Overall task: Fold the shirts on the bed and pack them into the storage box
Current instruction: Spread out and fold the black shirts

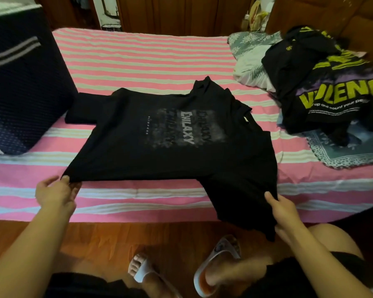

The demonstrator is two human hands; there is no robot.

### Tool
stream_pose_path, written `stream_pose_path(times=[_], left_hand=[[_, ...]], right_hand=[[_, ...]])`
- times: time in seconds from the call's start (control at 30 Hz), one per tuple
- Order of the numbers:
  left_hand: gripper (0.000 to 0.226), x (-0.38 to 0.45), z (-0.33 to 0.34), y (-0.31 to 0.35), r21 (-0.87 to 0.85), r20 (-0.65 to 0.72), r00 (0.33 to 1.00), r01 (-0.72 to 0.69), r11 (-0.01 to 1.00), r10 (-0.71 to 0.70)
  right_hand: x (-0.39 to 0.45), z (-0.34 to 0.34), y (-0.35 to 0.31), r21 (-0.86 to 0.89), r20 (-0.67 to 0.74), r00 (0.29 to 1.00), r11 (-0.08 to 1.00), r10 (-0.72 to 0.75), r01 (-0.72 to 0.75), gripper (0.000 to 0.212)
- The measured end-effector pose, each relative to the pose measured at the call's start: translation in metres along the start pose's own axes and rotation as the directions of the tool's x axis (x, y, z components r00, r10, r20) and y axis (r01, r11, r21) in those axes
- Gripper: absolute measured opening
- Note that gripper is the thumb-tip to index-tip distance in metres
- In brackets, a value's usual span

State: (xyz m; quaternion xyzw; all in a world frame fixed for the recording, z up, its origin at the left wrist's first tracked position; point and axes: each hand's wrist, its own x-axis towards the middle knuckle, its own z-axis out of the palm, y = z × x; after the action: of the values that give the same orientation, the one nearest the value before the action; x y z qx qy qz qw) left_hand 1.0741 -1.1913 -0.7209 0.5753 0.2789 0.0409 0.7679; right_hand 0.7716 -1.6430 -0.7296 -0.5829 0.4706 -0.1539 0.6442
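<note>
The black printed T-shirt (170, 134) lies print-up across the pink-and-white striped bed (138, 59), its long axis running side to side along the near edge of the bed: collar toward the heap of unfolded shirts (323, 87) on the pillow end, hem toward the navy storage box (19, 82). One sleeve spills off the bed's near edge toward the person.

The left hand (54, 192) pinches the near hem corner, thumb on top and fingers curled under the cloth. The right hand (284, 214) grips the hanging sleeve at its edge, fingers wrapped round the fabric. Both hands sit on the near long side of the shirt, well apart, the left closer to the box, the right closer to the heap.

A small folded black garment (82, 110) rests on the bed just beside the box, partly under the shirt's far hem corner.

Since both grips are on the same long edge, the next fold most likely carries that edge away from the person, across the short axis; the dangling sleeve probably needs tucking onto the body first.
</note>
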Motion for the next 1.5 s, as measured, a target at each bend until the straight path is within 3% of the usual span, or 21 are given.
stream_pose_path(times=[0.1,0.2,0.27,0.37,0.4,0.47,0.53,0.6,0.77,0.87,0.9,0.93,0.97,1.0,1.03,1.07,1.13,1.2,1.27,1.4,1.5], left_hand=[[0.032,0.005,-0.006,0.001,0.010,0.019,0.996,0.091,0.996,-0.091],[0.021,0.019,-0.011,-0.002,-0.001,0.023,0.983,0.181,0.983,-0.181],[0.023,0.018,-0.011,-0.001,-0.018,0.036,0.977,0.212,0.977,-0.212],[0.030,0.010,-0.012,0.005,-0.020,0.068,0.970,0.236,0.972,-0.234],[0.027,0.009,-0.010,0.009,-0.025,0.087,0.965,0.252,0.967,-0.249],[0.017,0.010,0.001,0.023,-0.062,0.145,0.950,0.289,0.955,-0.278],[0.011,0.011,0.022,0.046,-0.117,0.201,0.942,0.296,0.948,-0.270],[0.014,0.011,0.052,0.074,-0.119,0.229,0.946,0.263,0.957,-0.232],[0.021,0.028,0.144,0.130,-0.167,0.264,0.956,0.175,0.970,-0.127],[0.044,0.047,0.186,0.128,-0.044,0.344,0.938,0.069,0.997,-0.050],[0.044,0.057,0.190,0.113,0.148,0.351,0.936,-0.015,0.989,-0.038],[0.040,0.063,0.188,0.093,0.400,0.345,0.939,-0.133,0.907,-0.015],[0.035,0.071,0.183,0.070,0.648,0.316,0.948,-0.246,0.721,0.040],[0.034,0.078,0.176,0.046,0.790,0.317,0.942,-0.326,0.519,0.108],[0.039,0.084,0.167,0.026,0.855,0.312,0.936,-0.351,0.383,0.161],[0.043,0.089,0.158,0.014,0.892,0.276,0.940,-0.329,0.310,0.202],[0.044,0.100,0.147,0.009,0.940,0.154,0.953,-0.223,0.258,0.259],[0.046,0.113,0.143,0.017,0.955,0.082,0.968,-0.145,0.258,0.239],[0.048,0.119,0.145,0.025,0.954,0.064,0.980,-0.115,0.276,0.186],[0.045,0.115,0.145,0.029,0.922,0.068,0.992,-0.103,0.374,0.106],[0.032,0.111,0.144,0.036,0.796,0.111,0.994,-0.074,0.601,-0.025]], right_hand=[[-0.018,-0.007,-0.001,-0.068,-0.003,0.999,0.997,-0.038,0.037,0.020],[-0.023,-0.006,0.001,-0.003,-0.078,0.995,0.998,0.067,-0.068,0.028],[-0.028,-0.002,-0.002,-0.053,-0.134,0.986,0.993,0.101,-0.109,0.033],[-0.038,0.001,-0.014,-0.224,-0.184,0.982,0.974,-0.041,-0.002,0.037],[-0.042,0.002,-0.024,-0.206,-0.176,0.983,0.978,-0.054,0.017,0.033],[-0.033,0.004,-0.057,0.081,-0.050,0.998,0.996,0.040,-0.036,0.026],[-0.003,0.009,-0.100,0.319,0.149,0.977,0.928,0.150,-0.191,0.027],[0.043,0.022,-0.147,0.393,0.215,0.959,0.882,0.187,-0.260,0.028],[0.119,0.063,-0.255,0.508,0.192,0.981,0.855,0.007,-0.105,0.027],[0.144,0.079,-0.265,0.611,0.172,0.979,0.791,-0.104,-0.023,0.020],[0.151,0.082,-0.254,0.558,0.148,0.982,0.829,-0.120,0.018,0.019],[0.154,0.084,-0.239,0.434,0.118,0.981,0.897,-0.153,0.087,0.016],[0.157,0.081,-0.216,0.264,0.062,0.976,0.947,-0.207,0.183,0.012],[0.164,0.073,-0.186,0.085,-0.030,0.962,0.958,-0.272,0.274,0.008],[0.167,0.063,-0.156,-0.123,-0.119,0.936,0.940,-0.332,0.318,0.010],[0.173,0.050,-0.127,-0.283,-0.170,0.921,0.912,-0.351,0.296,0.024],[0.188,0.029,-0.090,-0.403,-0.189,0.946,0.899,-0.264,0.171,0.053],[0.195,0.027,-0.085,-0.383,-0.134,0.963,0.909,-0.234,0.167,0.059],[0.192,0.034,-0.098,-0.372,-0.111,0.969,0.913,-0.221,0.166,0.050],[0.200,0.040,-0.112,-0.458,-0.183,0.973,0.888,-0.140,0.042,0.049],[0.200,0.030,-0.128,-0.482,-0.171,0.985,0.875,-0.037,-0.051,0.043]])
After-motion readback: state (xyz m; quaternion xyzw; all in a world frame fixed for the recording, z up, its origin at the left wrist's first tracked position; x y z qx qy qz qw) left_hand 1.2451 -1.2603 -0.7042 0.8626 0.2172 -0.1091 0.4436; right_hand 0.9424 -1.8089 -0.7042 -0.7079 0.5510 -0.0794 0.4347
